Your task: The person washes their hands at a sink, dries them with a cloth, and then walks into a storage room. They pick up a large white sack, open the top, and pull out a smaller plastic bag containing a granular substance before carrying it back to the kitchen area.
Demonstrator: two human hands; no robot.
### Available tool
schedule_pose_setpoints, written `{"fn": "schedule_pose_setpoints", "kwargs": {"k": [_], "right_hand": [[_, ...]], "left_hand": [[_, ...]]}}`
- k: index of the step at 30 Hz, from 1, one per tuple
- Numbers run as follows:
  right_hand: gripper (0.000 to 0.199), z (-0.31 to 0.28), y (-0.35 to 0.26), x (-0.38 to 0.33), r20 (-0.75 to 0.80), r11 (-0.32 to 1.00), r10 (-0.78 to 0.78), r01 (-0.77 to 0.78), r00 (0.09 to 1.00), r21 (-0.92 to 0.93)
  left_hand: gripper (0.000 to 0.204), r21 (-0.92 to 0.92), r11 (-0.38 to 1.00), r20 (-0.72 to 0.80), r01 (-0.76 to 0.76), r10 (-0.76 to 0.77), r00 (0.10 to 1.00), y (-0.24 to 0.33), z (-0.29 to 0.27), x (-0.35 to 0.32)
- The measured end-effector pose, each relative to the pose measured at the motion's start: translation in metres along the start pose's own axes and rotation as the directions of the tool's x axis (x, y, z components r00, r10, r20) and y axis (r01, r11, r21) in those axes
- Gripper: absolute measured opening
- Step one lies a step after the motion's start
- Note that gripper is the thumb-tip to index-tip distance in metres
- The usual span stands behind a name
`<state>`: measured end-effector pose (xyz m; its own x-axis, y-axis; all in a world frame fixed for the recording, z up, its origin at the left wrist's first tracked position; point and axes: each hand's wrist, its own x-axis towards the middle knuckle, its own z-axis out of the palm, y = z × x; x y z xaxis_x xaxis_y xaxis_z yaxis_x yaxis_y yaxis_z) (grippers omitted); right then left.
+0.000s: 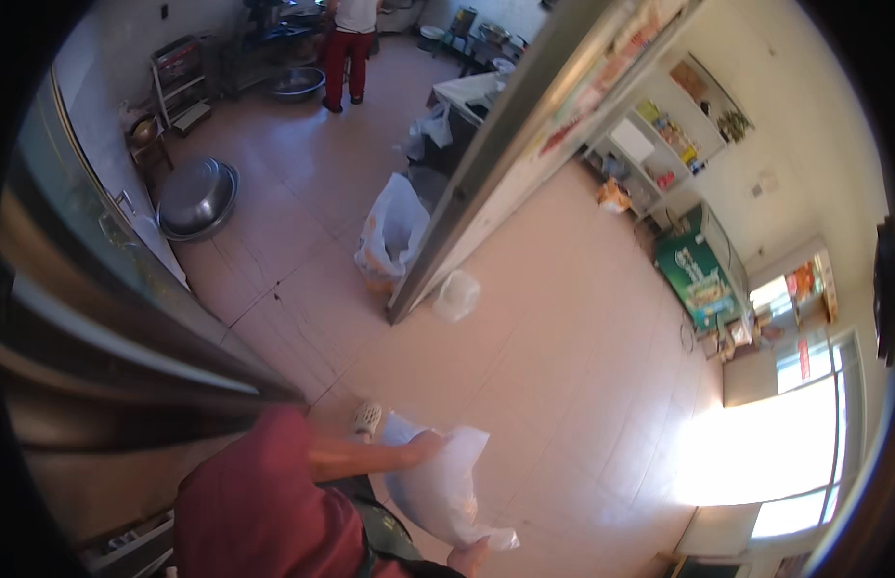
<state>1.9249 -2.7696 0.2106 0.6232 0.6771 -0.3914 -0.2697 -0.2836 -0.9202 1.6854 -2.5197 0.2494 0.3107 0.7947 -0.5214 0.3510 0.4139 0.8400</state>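
A whitish, translucent plastic bag [447, 491] hangs in front of my body, spread between my two hands. My left hand [423, 447] reaches across from the red sleeve [274, 462] and grips the bag's upper part; its fingers are blurred and partly covered by the plastic. Lower down, near the bottom edge, my right hand [469, 556] is closed on a lower corner of the bag. What the bag contains, if anything, cannot be made out. A dark apron [385, 530] lies over my front, and a white perforated clog [367, 418] shows beyond my left forearm.
A door frame post [466, 183] divides two rooms. By its foot stand a white bag [394, 226] and a small translucent bag [457, 295]. Metal basins [197, 197] lie left; another person [351, 48] stands far back. A green chest freezer [698, 270] is right.
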Motion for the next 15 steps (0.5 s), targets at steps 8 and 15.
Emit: {"fn": "schedule_pose_setpoints", "kwargs": {"k": [8,15], "right_hand": [[0.036,0.190,-0.066,0.104,0.524,0.617,-0.175,0.508,0.834,-0.601],[0.017,0.376,-0.069,0.176,0.704,0.627,0.068,0.518,0.707,-0.582]], "left_hand": [[0.057,-0.316,0.938,-0.247,0.145,-0.228,0.942,-0.004,-0.143,0.079],[0.056,-0.173,0.977,-0.572,0.121,-0.200,0.795,-0.020,-0.268,0.107]]}}
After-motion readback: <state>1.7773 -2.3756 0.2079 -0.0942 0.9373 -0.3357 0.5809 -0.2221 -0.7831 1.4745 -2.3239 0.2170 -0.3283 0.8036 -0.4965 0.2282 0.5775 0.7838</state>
